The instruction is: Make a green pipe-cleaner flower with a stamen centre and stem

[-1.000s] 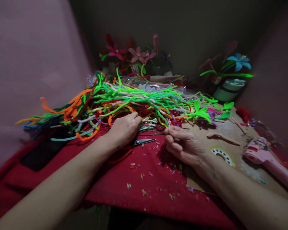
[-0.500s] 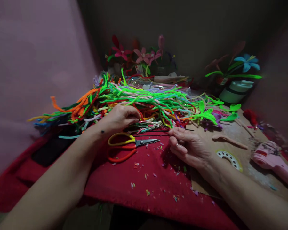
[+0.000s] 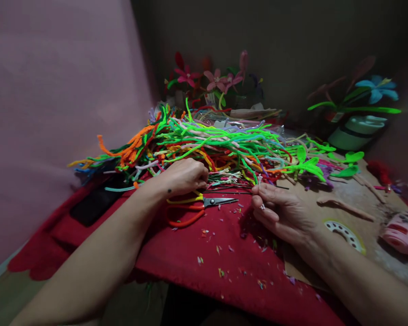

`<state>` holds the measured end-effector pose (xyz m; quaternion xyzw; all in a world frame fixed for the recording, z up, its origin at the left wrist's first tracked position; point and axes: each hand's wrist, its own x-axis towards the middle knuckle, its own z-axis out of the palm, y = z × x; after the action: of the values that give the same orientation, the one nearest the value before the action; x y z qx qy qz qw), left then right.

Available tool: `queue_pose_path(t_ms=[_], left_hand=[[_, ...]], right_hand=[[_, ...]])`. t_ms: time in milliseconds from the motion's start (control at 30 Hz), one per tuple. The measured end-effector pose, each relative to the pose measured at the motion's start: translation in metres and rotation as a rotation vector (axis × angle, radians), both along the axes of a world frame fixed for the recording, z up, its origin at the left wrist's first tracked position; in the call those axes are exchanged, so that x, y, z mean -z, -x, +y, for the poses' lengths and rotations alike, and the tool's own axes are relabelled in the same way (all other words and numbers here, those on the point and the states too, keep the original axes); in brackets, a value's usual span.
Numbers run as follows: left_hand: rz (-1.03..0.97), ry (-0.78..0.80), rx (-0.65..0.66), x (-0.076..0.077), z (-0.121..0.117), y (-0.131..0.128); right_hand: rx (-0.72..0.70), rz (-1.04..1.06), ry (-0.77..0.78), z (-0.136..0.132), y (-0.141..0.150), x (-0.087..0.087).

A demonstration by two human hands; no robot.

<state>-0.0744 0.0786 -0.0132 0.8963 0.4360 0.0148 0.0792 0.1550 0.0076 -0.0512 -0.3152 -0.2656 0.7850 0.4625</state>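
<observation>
My left hand (image 3: 185,176) rests curled at the near edge of a big heap of coloured pipe cleaners (image 3: 207,142), fingers closed over thin stems and white-tipped stamens (image 3: 229,174); what it grips is hidden. My right hand (image 3: 282,210) lies on the red cloth (image 3: 207,253), fingers pinched on a small white-tipped piece (image 3: 259,180) that sticks up from them. Scissors with yellow and orange handles (image 3: 190,208) lie between the two hands, blades pointing right.
Pipe-cleaner flowers (image 3: 217,79) stand at the back, a blue flower in a pot (image 3: 360,122) at the right. Green pipe-cleaner leaves (image 3: 309,165), a cardboard sheet (image 3: 347,199), a round stencil (image 3: 345,231) and a pink tool (image 3: 403,233) lie to the right. Small clippings litter the cloth.
The view has shifted so everything sits further right. My left hand lifted off the scissors, reached into the heap's edge and stays there. My right hand keeps its pinch.
</observation>
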Motion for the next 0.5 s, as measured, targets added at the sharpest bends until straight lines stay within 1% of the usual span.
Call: queue_pose_path(t_ms=[100,200,300,500], left_hand=[[0.13,-0.127,-0.029,0.007,0.0,-0.003],[0.171,-0.182,-0.057,0.008,0.003,-0.003],[0.118,-0.165,-0.06,0.007,0.007,-0.001],[-0.014,-0.027,-0.046,0.005,0.012,0.001]], right_hand=[[-0.014,0.02,0.0,0.0,0.0,-0.001],[-0.026,0.03,0.001,0.0,0.0,-0.001],[-0.034,0.033,-0.001,-0.001,0.0,-0.001],[-0.031,0.016,-0.02,0.0,0.0,-0.003]])
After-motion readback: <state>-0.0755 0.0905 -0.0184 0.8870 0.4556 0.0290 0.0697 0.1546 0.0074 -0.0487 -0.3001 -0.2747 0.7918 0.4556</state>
